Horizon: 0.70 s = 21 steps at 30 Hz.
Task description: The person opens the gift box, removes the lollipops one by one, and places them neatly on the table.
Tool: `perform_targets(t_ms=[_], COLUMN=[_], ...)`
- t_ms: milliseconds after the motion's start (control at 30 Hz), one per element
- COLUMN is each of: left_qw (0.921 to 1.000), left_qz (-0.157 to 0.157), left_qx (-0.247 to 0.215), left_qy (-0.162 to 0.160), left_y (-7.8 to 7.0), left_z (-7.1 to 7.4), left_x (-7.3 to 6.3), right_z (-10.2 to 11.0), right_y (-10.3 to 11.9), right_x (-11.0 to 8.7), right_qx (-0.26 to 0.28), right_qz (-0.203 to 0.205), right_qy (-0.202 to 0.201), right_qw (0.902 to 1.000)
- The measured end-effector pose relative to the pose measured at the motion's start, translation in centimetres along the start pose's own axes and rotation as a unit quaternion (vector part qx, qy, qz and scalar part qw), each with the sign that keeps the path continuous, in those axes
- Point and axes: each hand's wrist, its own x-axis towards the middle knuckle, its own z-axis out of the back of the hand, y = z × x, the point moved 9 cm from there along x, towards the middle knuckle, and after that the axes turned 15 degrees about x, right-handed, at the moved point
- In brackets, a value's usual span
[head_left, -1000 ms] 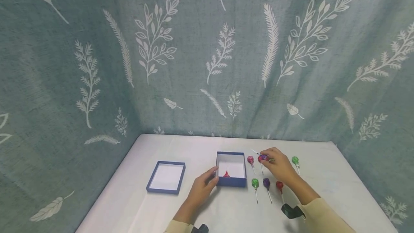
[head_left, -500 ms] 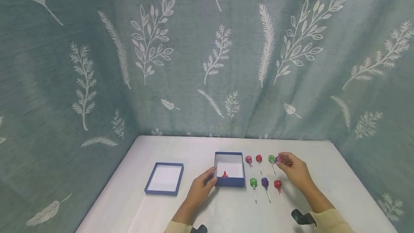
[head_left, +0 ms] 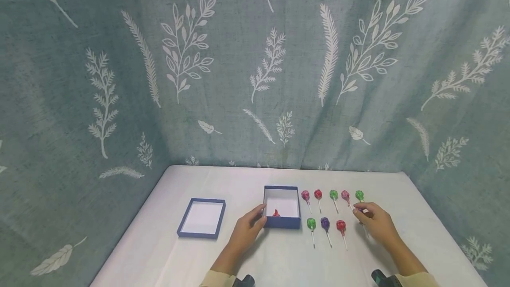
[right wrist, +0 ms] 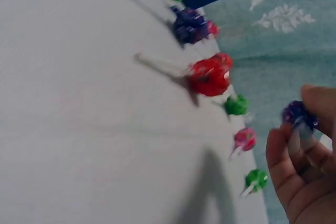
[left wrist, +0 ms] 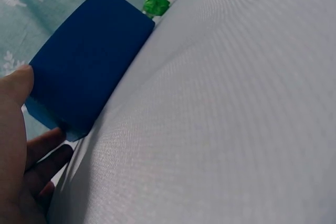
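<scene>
My left hand (head_left: 247, 229) grips the left front corner of an open blue box (head_left: 283, 223) with a white inside. The left wrist view shows the thumb on one side of the box (left wrist: 89, 61) and fingers at its bottom corner. A red-wrapped lollipop (head_left: 276, 213) stands inside with its stick upward. Over the right end of the lollipops, my right hand (head_left: 376, 221) pinches a purple lollipop (right wrist: 299, 116) by its head between thumb and fingertips. Just beyond it lie a pink lollipop (head_left: 345, 195) and a green lollipop (head_left: 360, 195).
The box's blue-rimmed lid (head_left: 206, 218) lies inside up on the left. Further back-row lollipops are pink (head_left: 305, 195), red (head_left: 318, 194) and green (head_left: 333, 195). The front row has green (head_left: 311, 223), purple (head_left: 325, 223) and red (head_left: 340, 226). A patterned curtain (head_left: 239, 79) hangs behind the table.
My right hand has moved right and toward me along the rows. A green and a pink lollipop now lie in the back row where the hand passed. The left hand stays on the box.
</scene>
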Motion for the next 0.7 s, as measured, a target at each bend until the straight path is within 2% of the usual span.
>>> perform_targets(t_ms=[200,500,700], left_qw=[0.9999,1.0000,1.0000], left_qz=[0.010,0.006,0.006], left_qx=[-0.004,0.002,0.001], left_qy=[0.004,-0.004,0.004], left_y=[0.2,0.1,0.3], left_z=[-0.1,0.0,-0.2], left_x=[-0.1,0.0,0.0], right_z=[-0.5,-0.8,-1.3], right_y=[-2.2,-3.2,-4.5], right_x=[-0.3,-0.4,-0.4], right_qx=[-0.009,-0.031,-0.042], right_qz=[-0.039,-0.031,-0.058], right_qy=[0.008,0.017,0.023], right_qw=[0.9992,0.9989,0.9972])
